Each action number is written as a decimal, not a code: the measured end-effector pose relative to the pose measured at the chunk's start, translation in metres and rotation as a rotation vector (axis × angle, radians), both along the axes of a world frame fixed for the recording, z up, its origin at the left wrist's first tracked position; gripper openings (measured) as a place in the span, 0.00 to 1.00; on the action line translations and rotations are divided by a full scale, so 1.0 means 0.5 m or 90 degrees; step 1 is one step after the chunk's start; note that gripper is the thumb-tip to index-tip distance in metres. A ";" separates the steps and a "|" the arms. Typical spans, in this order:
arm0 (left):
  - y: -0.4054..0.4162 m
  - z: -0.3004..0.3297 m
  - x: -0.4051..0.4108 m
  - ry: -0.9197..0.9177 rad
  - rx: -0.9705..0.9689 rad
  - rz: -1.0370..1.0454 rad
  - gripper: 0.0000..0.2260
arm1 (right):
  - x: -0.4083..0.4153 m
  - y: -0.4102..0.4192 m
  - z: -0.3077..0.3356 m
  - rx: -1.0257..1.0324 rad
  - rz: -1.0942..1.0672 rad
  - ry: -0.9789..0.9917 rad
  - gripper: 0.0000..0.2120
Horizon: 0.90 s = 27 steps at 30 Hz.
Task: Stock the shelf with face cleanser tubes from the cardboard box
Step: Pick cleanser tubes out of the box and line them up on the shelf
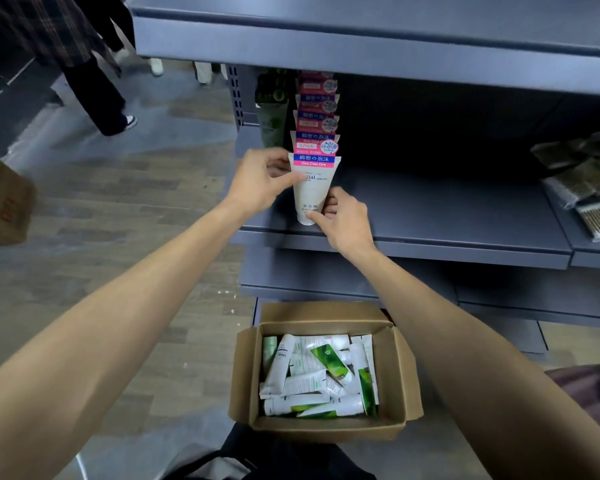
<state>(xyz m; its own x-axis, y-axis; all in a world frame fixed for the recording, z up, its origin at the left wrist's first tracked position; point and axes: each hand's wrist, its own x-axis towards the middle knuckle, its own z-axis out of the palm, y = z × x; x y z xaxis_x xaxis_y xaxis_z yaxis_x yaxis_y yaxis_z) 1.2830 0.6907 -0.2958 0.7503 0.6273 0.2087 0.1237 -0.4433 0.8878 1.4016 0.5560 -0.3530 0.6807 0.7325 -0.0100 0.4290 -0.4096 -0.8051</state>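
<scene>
Face cleanser tube point(311, 192): white, blue-pink crimp band, standing cap-down at front of row of like tubes point(316, 112) on grey shelf point(430, 216), near front edge; left hand point(260, 183) pinches upper left edge, right hand point(338, 216) pinches cap end. Cardboard box point(326, 372): open, on floor below shelf, holds loose white and green tubes point(309, 379). Packets point(582, 188): far right of shelf

Front cleanser tube point(311, 192): white body, blue band with white characters, pink strip below. Shelf point(430, 216): dark blue-grey. Cardboard box point(246, 382): plain brown; tubes in the box point(302, 382) white, some green. Floor point(118, 237): grey-brown wood-plank pattern.
</scene>
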 end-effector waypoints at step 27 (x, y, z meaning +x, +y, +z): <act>0.009 0.003 -0.020 0.019 -0.045 0.001 0.17 | -0.016 -0.027 0.022 -0.011 -0.037 0.026 0.32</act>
